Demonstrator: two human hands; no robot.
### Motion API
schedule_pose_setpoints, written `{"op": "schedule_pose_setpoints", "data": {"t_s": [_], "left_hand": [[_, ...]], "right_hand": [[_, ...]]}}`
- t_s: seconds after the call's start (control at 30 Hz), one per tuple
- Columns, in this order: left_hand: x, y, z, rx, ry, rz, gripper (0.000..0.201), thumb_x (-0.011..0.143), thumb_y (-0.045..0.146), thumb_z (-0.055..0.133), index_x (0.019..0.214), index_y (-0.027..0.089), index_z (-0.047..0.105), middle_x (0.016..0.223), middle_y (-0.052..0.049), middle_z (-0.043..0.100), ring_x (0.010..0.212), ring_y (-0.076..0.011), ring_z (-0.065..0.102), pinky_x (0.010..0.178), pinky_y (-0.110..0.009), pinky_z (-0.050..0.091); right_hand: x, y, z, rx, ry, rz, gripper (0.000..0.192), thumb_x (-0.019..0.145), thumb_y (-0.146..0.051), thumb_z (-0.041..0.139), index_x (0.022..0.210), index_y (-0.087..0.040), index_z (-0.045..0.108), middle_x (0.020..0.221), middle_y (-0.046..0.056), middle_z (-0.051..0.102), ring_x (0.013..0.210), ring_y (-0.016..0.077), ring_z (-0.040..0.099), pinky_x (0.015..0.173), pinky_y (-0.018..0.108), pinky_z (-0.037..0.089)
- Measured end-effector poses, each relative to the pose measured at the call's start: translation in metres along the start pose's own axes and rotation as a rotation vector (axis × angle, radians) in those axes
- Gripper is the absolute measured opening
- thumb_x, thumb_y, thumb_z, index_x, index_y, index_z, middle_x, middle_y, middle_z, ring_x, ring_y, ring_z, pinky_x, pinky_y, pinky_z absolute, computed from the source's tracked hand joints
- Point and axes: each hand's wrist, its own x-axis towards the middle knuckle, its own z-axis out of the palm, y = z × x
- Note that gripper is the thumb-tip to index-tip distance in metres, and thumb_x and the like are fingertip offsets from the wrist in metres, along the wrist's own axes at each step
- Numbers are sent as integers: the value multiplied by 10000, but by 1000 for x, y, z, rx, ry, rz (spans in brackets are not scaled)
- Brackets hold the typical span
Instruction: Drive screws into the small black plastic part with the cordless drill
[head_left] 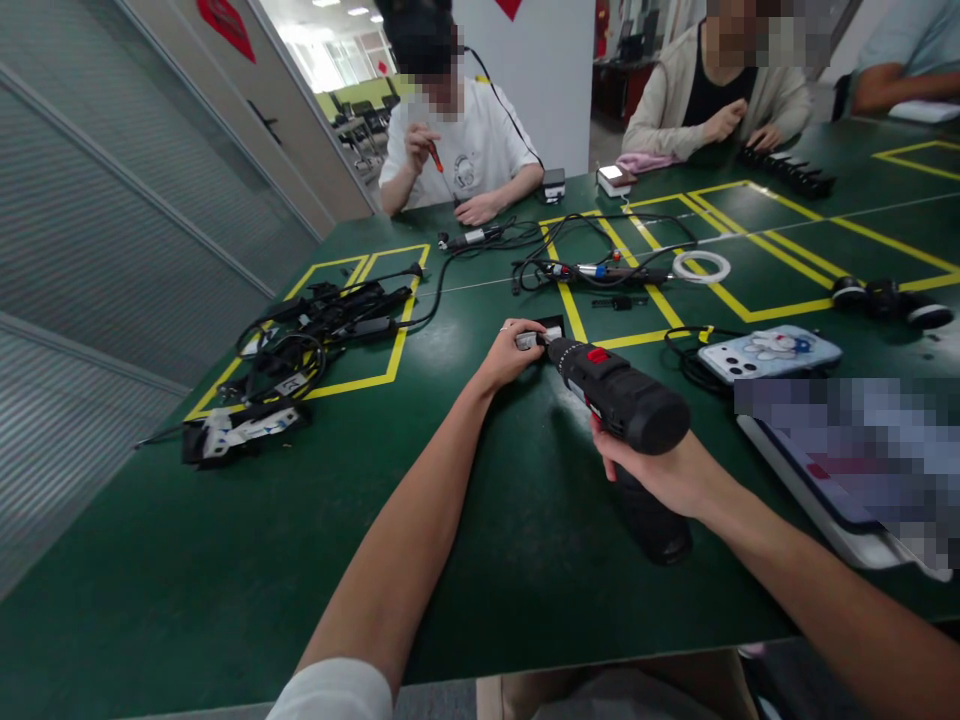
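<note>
- Cordless drill [622,400] lies near the middle of the green table [225,560], its nose pointing far-left at a small black part [541,333].
- The right hand [660,470] is closed around the drill's grip from below; the fingers are mostly hidden behind the body, and the lower end of the handle is dark and hard to read.
- The left hand [508,352] pinches the small black part, fingers curled round it just ahead of the drill's chuck; the bit itself is too small to make out, though it seems to meet the part.
- To the right, a phone in a cartoon case [769,352] lies on a coil of black cable, near the drill but apart from it.
- Nearer on the right, a blurred flat object [847,470] is cut off by the frame edge.
- On the left, a tangle of black cables and adapters [315,330] sits over yellow floor-tape lines.
- At the far edge, a person in a white shirt [472,150] holds a red-handled screwdriver [436,158].
</note>
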Motion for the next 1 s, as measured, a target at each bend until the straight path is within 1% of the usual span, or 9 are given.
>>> {"op": "schedule_pose_setpoints", "data": {"t_s": [0.1,0.23,0.43,0.73,1.0], "left_hand": [[0,-1,-1,7,-7,2,285,734,159,653,1014,211,674,1069,-47,605,1063,-189,555,1011,-370,432],[0,-3,-1,17,-9,8,289,738,160,649,1021,209,673,1074,-48,605,1061,-188,556,1012,-367,431],[1,-6,0,27,0,34,281,742,178,661,1021,206,676,1065,-49,610,1065,-187,552,999,-355,433],[0,-1,1,5,13,2,255,734,156,669,984,205,671,1044,-46,611,1048,-185,558,997,-360,433],[-1,3,0,-15,13,-15,265,729,136,664,985,205,672,1047,-46,606,1045,-182,558,999,-355,431]], "right_hand": [[-1,-2,-1,29,-42,58,261,776,-269,613,1029,-207,612,731,2,636,597,175,640,607,325,550],[-2,-3,-2,23,-61,74,183,787,-290,608,947,-202,620,718,8,627,614,177,639,610,321,546],[0,1,-1,73,-50,76,265,767,-273,625,1023,-207,611,712,-8,623,593,168,627,608,315,540],[0,-1,-3,82,-54,82,301,774,-268,617,1068,-205,597,700,-12,623,600,168,630,604,304,528],[1,0,-3,79,-50,96,384,757,-258,638,1136,-217,596,732,-7,642,594,171,637,590,312,541]]}}
